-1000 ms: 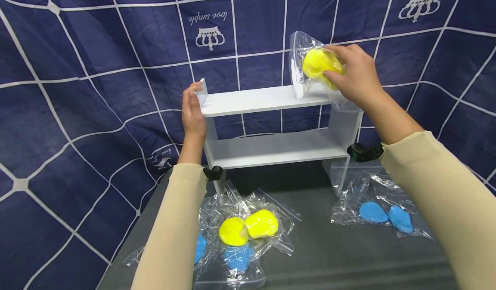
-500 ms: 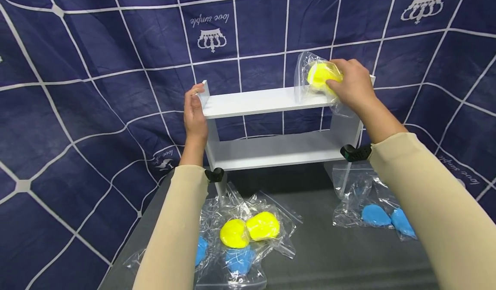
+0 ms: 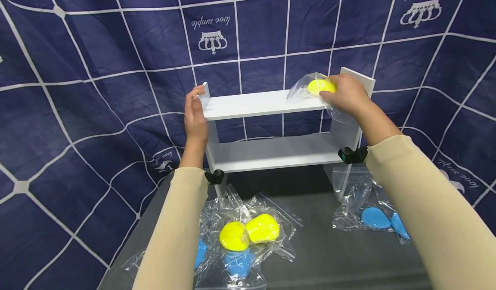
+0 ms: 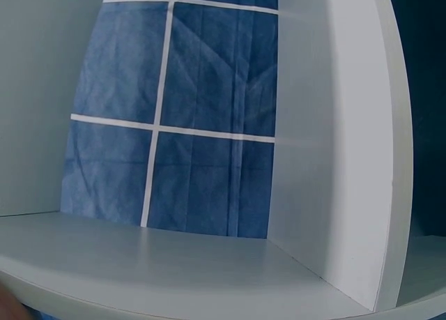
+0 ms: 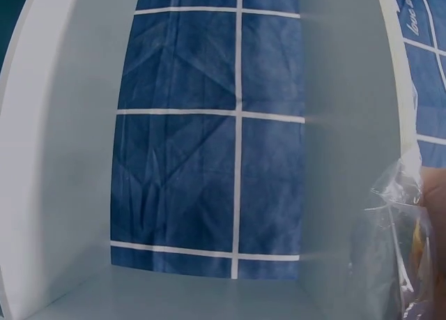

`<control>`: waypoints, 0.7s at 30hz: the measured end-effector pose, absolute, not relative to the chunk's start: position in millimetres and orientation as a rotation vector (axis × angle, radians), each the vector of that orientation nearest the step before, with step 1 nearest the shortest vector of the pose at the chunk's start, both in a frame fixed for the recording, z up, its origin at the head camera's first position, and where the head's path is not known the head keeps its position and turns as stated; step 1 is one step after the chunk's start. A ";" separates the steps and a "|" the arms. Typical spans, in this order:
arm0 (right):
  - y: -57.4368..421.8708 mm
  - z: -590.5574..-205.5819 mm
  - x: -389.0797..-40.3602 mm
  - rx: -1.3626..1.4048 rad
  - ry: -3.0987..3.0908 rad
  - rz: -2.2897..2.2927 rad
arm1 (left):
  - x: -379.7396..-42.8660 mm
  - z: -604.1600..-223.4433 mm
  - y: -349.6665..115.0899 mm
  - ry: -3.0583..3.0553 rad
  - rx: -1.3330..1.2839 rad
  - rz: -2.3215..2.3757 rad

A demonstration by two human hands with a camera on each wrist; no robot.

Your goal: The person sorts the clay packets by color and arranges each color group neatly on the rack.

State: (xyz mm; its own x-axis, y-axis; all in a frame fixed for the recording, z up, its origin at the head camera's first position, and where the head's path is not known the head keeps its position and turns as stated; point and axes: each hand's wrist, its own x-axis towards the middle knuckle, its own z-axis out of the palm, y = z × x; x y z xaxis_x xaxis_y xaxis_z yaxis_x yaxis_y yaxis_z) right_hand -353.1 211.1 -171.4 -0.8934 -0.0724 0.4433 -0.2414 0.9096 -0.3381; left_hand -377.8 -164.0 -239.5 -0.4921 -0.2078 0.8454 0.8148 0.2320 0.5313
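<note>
A two-tier white shelf (image 3: 267, 105) stands at the back of the dark table. My left hand (image 3: 195, 117) grips the upper end of its left side panel, fingers over the edge. At the right end of the top board, my right hand (image 3: 347, 93) holds a clear zip bag with a yellow lump (image 3: 320, 86) inside. The bag's loose plastic spreads left over the board and hangs past its front edge. In the right wrist view the clear bag (image 5: 401, 243) shows beside the shelf board. The left wrist view looks between the shelf's boards (image 4: 300, 125).
Front left on the table (image 3: 310, 242) lie several clear zip bags, with two yellow lumps (image 3: 262, 228) and blue lumps (image 3: 238, 262). To the right, by the shelf's foot, bags with blue lumps (image 3: 376, 218) lie partly behind my right sleeve. A blue gridded cloth (image 3: 263, 32) hangs behind.
My right hand has come down with the bagged yellow lump, from above the top board to right at its surface. My left hand stays on the side panel.
</note>
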 end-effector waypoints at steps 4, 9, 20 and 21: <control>210.7 -169.6 -352.8 0.214 -2.723 0.525 | -382.8 -241.5 -166.6 -1.602 -0.590 -1.408; 208.8 -166.6 -353.3 0.205 -2.751 0.570 | -382.6 -239.3 -167.4 -1.612 -0.570 -1.399; 208.3 -171.8 -347.7 0.169 -2.543 0.681 | -367.9 -233.7 -160.2 -1.600 -0.562 -1.430; 208.4 -172.5 -346.3 0.176 -2.520 0.682 | -365.2 -232.7 -159.3 -1.603 -0.562 -1.432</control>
